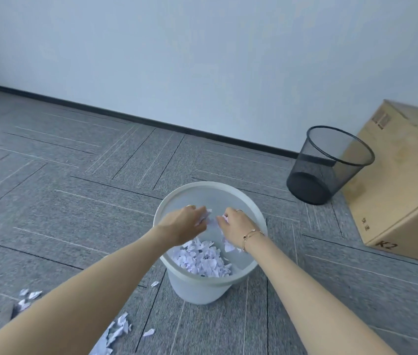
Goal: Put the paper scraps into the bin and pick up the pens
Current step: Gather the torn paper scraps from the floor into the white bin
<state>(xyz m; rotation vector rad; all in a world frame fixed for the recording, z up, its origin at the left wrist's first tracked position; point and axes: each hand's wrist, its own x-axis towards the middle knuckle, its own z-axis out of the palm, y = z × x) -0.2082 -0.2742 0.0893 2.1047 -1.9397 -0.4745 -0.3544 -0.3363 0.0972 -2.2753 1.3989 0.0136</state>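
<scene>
Clutching scraps (206, 216) — hands (213, 225) over bin (195, 283)

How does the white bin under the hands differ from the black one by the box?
The white plastic bin has solid walls; the black mesh bin is see-through wire. The white bin stands upright and holds paper scraps; the mesh bin leans toward the cardboard box and looks empty. Both are round, open-topped and on the carpet.
</scene>
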